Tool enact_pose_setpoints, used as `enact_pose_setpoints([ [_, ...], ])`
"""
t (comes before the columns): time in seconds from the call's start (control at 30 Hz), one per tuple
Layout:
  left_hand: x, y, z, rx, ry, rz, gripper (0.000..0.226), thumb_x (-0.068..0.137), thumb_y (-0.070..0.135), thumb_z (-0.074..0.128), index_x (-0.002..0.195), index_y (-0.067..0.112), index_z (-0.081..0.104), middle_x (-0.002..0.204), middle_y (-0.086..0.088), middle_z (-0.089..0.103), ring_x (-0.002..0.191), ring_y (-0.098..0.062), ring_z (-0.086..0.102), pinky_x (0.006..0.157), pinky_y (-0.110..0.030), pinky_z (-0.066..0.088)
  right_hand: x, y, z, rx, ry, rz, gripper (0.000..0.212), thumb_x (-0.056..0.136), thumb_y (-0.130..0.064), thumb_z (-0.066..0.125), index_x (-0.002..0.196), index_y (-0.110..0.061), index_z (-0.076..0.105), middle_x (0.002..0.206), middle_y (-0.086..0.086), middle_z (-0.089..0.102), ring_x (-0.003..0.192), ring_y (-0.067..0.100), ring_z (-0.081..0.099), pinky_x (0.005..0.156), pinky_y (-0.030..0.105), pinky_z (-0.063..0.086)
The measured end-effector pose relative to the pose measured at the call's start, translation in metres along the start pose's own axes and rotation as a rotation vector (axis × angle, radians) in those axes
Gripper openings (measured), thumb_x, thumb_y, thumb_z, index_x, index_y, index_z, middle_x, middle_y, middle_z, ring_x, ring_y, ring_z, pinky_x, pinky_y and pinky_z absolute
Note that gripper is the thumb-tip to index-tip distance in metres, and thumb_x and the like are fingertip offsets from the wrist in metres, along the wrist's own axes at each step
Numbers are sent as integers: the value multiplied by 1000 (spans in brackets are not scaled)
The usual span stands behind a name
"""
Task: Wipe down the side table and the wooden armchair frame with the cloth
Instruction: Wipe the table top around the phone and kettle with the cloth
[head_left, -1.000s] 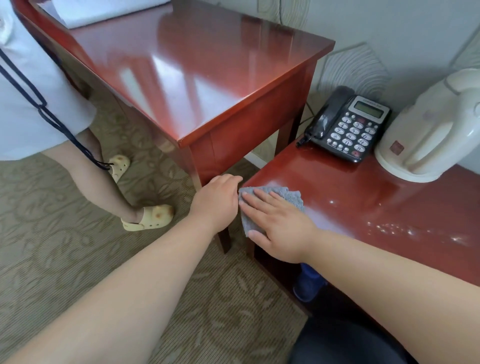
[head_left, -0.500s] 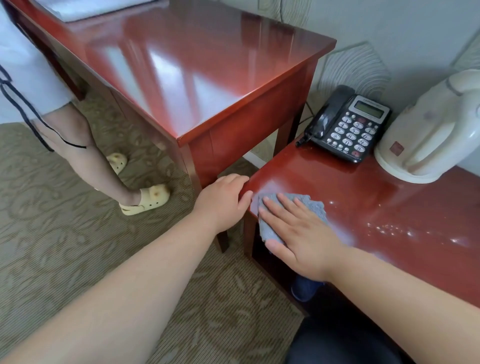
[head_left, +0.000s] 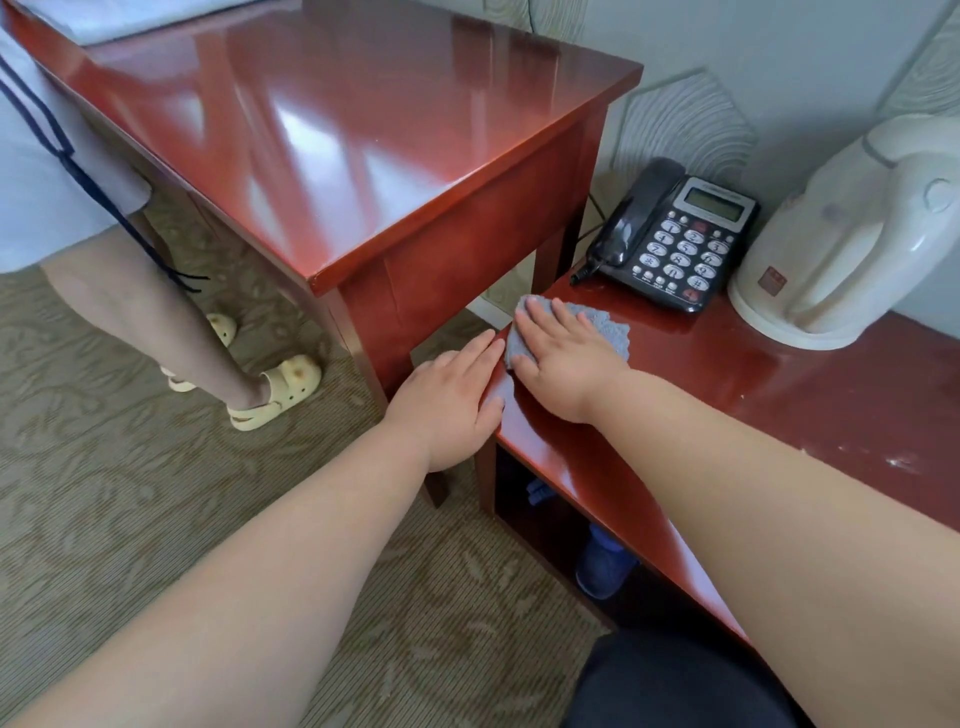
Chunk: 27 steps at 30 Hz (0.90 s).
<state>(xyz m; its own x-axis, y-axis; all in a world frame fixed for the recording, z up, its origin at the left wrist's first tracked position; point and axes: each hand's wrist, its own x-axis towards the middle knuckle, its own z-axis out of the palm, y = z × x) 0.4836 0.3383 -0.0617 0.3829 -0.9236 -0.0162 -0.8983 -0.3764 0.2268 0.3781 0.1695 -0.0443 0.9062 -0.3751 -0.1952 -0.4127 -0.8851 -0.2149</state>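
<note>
While right hand (head_left: 566, 364) presses one cloth (head_left: 605, 330) with flat fingers | left hand (head_left: 449, 402), fingers straight, touches one side table (head_left: 779, 395) edge

Side table (head_left: 753, 405), red lacquer: phone (head_left: 675, 239) at back left corner, kettle (head_left: 841, 234) on back edge, cloth (head_left: 602, 327) at left edge. Desk (head_left: 363, 130) just beside it, on carpet (head_left: 156, 493).
</note>
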Motion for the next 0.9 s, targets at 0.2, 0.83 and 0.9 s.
enact_pose_setpoints([
  [0.2,1,-3,4,-25,-2,-8,73,99,49,31,165,22,15,174,6,5,138,-23,47,111,-45,40,-96,3,20,-38,47,-159,69,100,-58,10,161,-26,4,167,-8,-8,154,14,-14,126,38,-6],
  [0.83,42,46,6,-46,21,-179,71,96,51,40,160,26,23,171,3,14,151,-23,25,116,-50,34,-48,38,5,18,84,17,71,99,-60,3,162,-27,4,169,-7,-5,155,19,-9,125,40,-7],
  [0.9,45,46,7,-15,-19,-149,73,97,51,34,163,29,15,174,6,2,157,-21,12,123,-50,24,-77,37,11,8,59,8,77,93,-63,-5,161,-29,2,167,-10,-9,155,17,-13,125,39,-8],
])
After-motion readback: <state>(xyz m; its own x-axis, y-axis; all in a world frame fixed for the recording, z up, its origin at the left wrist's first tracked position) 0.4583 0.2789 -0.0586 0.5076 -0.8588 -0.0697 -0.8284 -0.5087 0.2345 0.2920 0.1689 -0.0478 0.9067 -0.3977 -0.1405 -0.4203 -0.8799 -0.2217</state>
